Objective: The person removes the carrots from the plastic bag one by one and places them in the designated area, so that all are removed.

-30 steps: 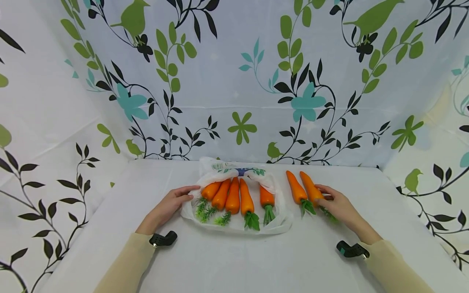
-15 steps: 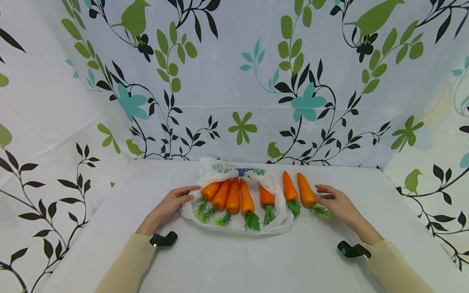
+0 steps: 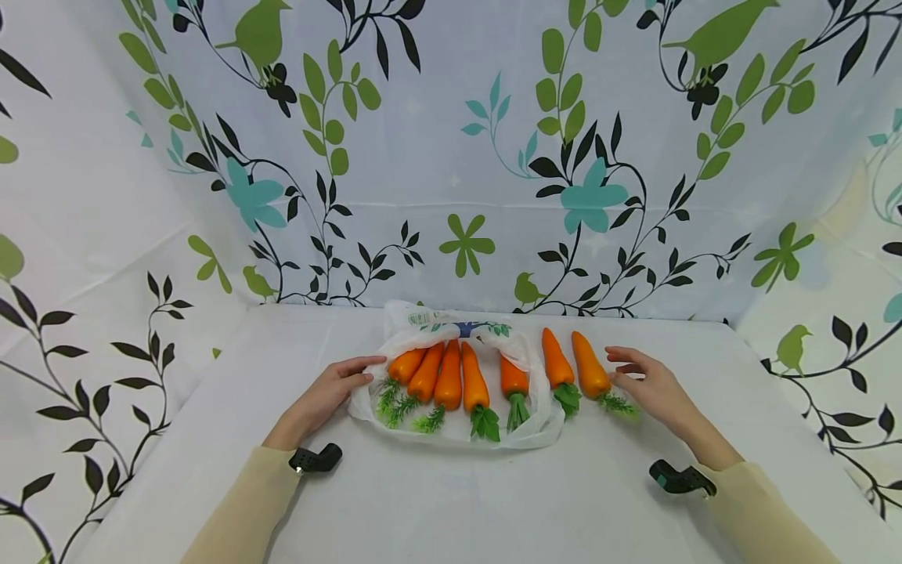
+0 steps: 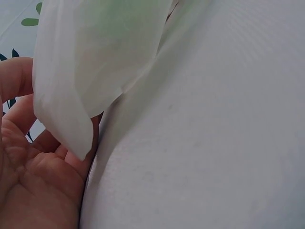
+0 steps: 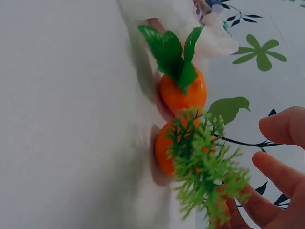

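Note:
A white plastic bag [image 3: 451, 440] lies on the table with several orange carrots [image 3: 448, 380] at its mouth, their green tops outward. My left hand [image 3: 331, 395] holds the bag's left edge; in the left wrist view, its fingers go behind the hanging bag edge [image 4: 71, 109] and their tips are hidden. Two more carrots lie outside, right of the bag: one with leafy green [image 3: 557, 360], one with a feathery top [image 3: 590, 366]. Just right of the feathery-topped carrot is my right hand [image 3: 651, 388], its fingers spread and holding nothing. In the right wrist view the feathery top [image 5: 205, 167] partly covers the fingers.
A white cloth covers the table [image 3: 451, 509]. Behind it hangs a curtain [image 3: 423, 157] printed with leaves, birds and flowers. Each wrist wears a small black camera, such as the left one [image 3: 315, 459].
The two loose carrots have moved left, the leafy one up to the bag's right edge. My right hand has let go of the feathery-topped carrot and drawn slightly right. The left hand stays put.

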Demonstrator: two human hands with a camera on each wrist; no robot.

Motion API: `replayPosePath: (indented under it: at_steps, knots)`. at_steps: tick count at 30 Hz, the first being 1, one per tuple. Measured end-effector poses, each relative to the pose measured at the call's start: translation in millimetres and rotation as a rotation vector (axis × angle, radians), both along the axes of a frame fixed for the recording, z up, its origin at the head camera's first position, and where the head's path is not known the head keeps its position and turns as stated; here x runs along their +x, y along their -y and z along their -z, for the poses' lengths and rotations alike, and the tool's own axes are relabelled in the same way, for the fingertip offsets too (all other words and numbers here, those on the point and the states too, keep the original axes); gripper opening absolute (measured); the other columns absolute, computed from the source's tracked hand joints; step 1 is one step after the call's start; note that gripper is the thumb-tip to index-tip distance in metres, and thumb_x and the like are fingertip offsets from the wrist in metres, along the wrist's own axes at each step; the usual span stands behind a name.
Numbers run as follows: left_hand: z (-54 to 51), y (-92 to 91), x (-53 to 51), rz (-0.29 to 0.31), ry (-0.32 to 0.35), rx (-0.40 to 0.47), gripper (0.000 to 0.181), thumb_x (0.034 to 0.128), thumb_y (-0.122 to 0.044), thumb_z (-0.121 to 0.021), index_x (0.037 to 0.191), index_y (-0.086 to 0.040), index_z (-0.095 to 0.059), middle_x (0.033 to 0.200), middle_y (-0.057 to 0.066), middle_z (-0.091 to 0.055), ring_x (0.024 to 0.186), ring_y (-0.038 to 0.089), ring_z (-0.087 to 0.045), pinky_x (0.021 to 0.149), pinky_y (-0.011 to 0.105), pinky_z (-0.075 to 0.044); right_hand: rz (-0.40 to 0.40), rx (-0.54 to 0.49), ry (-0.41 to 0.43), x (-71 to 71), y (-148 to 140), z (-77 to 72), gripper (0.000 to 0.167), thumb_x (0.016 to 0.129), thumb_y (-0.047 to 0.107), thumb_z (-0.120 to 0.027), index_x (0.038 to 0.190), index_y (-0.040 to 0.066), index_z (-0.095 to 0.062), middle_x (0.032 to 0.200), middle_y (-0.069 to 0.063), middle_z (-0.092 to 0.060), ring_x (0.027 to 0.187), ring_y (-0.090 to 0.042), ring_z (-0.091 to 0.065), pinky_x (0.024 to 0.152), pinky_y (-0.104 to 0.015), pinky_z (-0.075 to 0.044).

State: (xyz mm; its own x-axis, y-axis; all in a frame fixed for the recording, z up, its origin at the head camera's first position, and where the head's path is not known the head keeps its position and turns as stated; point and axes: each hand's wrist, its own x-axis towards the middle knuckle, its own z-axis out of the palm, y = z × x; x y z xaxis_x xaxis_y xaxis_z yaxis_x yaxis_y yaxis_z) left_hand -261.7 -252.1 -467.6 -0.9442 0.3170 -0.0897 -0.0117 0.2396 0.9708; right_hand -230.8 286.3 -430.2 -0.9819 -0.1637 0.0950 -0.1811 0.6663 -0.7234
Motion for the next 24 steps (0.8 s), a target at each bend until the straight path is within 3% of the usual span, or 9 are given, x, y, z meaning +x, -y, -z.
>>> replayPosePath:
  at_steps: [8, 16, 24]
  knots:
    - [2.5, 0.0, -2.2, 0.004, 0.003, 0.005, 0.042, 0.1001, -0.021, -0.057, 0.141, -0.016, -0.058, 0.156, 0.009, -0.037, 0.146, 0.028, -0.025, 0.118, 0.049, -0.021, -0.036, -0.006, -0.065, 2.9, 20, -15.1, 0.045, 0.099, 0.014, -0.059, 0.142, 0.002, -0.051, 0.136, -0.019, -0.057, 0.118, -0.035, -0.054, 0.097, -0.050, -0.048]
    - [5.0, 0.4, -3.1, 0.009, 0.013, 0.006, 0.041, 0.1000, -0.021, -0.058, 0.141, -0.016, -0.058, 0.156, 0.009, -0.038, 0.146, 0.028, -0.027, 0.117, 0.049, -0.023, -0.065, -0.028, -0.066, 6.9, 52, -25.5, 0.035, 0.096, 0.010, -0.061, 0.130, 0.002, -0.062, 0.130, -0.017, -0.061, 0.111, -0.032, -0.059, 0.094, -0.048, -0.052]
    - [1.8, -0.3, -1.9, 0.001, 0.017, 0.009, 0.041, 0.1001, -0.018, -0.058, 0.141, -0.015, -0.058, 0.155, 0.008, -0.040, 0.143, 0.027, -0.031, 0.116, 0.048, -0.026, -0.198, -0.020, -0.023, 0.9, 81, -31.7, 0.032, 0.095, 0.012, -0.062, 0.126, 0.004, -0.067, 0.119, -0.011, -0.068, 0.107, -0.028, -0.062, 0.090, -0.043, -0.054]
